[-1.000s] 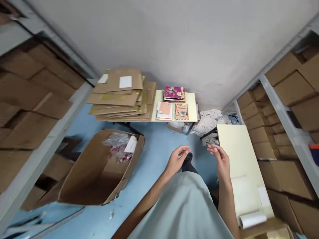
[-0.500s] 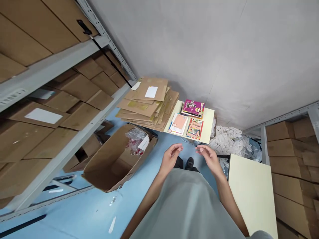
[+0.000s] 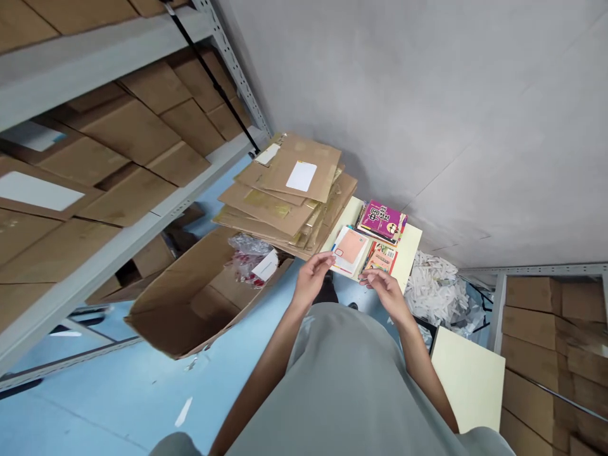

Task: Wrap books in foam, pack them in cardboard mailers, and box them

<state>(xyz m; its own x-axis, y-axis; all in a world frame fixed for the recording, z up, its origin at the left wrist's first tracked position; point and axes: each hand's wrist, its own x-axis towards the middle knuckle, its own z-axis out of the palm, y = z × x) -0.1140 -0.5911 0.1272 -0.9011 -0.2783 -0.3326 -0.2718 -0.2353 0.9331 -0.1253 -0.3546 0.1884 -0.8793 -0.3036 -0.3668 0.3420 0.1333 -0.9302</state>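
My left hand (image 3: pixel 311 277) is held in front of the small table (image 3: pixel 412 244), near the pink-covered booklet (image 3: pixel 350 246), its fingers loosely curved and apart with nothing in them. Close to the red colourful booklet (image 3: pixel 381 258) is my right hand (image 3: pixel 384 288), also empty, with bent, parted fingers. Behind these booklets lies a stack topped by a purple book (image 3: pixel 381 218). Flattened cardboard pieces (image 3: pixel 304 152) are piled at the table's left side, the top one bearing a white label.
An open carton (image 3: pixel 190 310) with clear plastic wrapping (image 3: pixel 249 259) stands at the left. Shelves of boxes (image 3: pixel 137 130) rise beyond it. White paper strips (image 3: pixel 432 282) and a pale tabletop (image 3: pixel 468 373) are at the right; more boxes (image 3: pixel 529 326) stand farther right.
The view has shifted and come closer to the small table. Both hands are now nearer the booklets, and their fingertips overlap the table's front edge in view. The books have stayed in place.
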